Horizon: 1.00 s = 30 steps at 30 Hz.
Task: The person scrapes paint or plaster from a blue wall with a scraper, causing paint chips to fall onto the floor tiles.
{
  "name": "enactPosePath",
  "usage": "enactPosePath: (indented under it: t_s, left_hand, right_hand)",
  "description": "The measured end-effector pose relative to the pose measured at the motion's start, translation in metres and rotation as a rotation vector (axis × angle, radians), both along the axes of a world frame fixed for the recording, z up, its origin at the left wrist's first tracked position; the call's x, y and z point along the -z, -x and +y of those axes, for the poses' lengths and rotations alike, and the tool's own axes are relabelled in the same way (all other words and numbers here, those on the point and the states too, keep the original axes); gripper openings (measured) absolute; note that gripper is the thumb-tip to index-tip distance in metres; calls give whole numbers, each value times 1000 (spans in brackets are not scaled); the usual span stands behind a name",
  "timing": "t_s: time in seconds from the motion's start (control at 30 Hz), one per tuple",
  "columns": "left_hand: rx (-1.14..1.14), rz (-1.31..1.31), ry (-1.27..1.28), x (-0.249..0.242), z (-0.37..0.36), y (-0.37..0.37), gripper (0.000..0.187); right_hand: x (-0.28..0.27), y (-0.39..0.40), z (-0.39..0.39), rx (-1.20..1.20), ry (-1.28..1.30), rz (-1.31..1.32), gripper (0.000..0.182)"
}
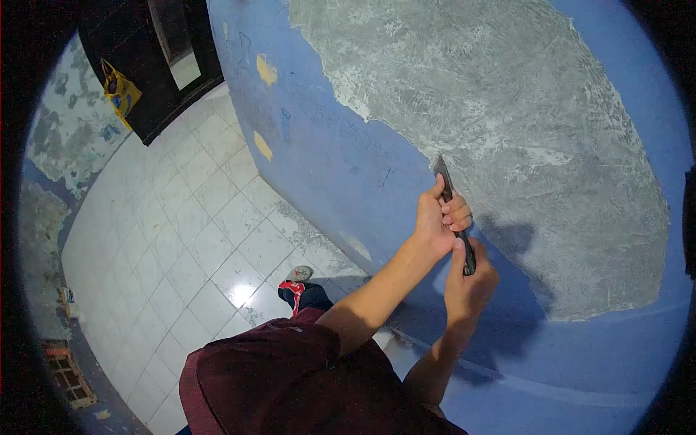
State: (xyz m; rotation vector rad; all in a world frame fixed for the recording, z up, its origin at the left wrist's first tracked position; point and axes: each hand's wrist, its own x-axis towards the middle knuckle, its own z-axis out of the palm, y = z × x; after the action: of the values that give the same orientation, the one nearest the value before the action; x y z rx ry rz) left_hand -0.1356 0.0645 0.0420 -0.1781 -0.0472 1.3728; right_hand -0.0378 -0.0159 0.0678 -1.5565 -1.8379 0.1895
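Observation:
Both my hands grip a knife (444,175) with a dark blade and a black handle. Its tip rests right at the ragged border where blue paint (348,170) meets a large bare grey patch (500,123) on the wall. My left hand (438,223) is wrapped around the upper part, its thumb laid along the blade. Lower down, my right hand (471,281) closes on the handle's end, close beneath the left wrist. Shadows of my hands and arms fall on the wall to the right.
White floor tiles (196,239) stretch to the left, dusty with debris along the wall's base. My foot in a red and grey shoe (293,284) stands near the wall. A yellow bag (121,93) hangs by a dark door frame. A brown crate-like object (70,373) sits at lower left.

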Motion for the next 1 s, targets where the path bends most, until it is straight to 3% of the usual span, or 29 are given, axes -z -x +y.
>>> enactPosePath:
  t_s: [0.1,0.17,0.37,0.57,0.67,0.8,0.87,1.0]
  left_hand:
    - [22,-40,18,-1,1,6,44]
    - [69,-172,-36,5,3,13,42]
    - [68,-50,23,-6,-2,10,44]
    - [74,-82,29,-10,-1,4,46]
    - [79,-77,1,-2,3,18,46]
    - [30,-70,20,-5,-3,10,46]
    - [165,-47,5,-6,-2,16,47]
    - [91,-90,-27,4,2,13,48]
  right_hand:
    - [0,11,7,6,-116,77,20]
    - [1,15,8,-80,-276,-24,19]
    - [-2,11,13,-80,-335,-84,16]
    - [-10,5,8,-52,-191,-124,15]
    - [3,11,18,-128,-332,-52,13]
    - [-3,7,10,-116,-322,-94,13]
    - [-1,11,10,-133,-449,-113,14]
    - [-3,5,7,-123,-375,-141,14]
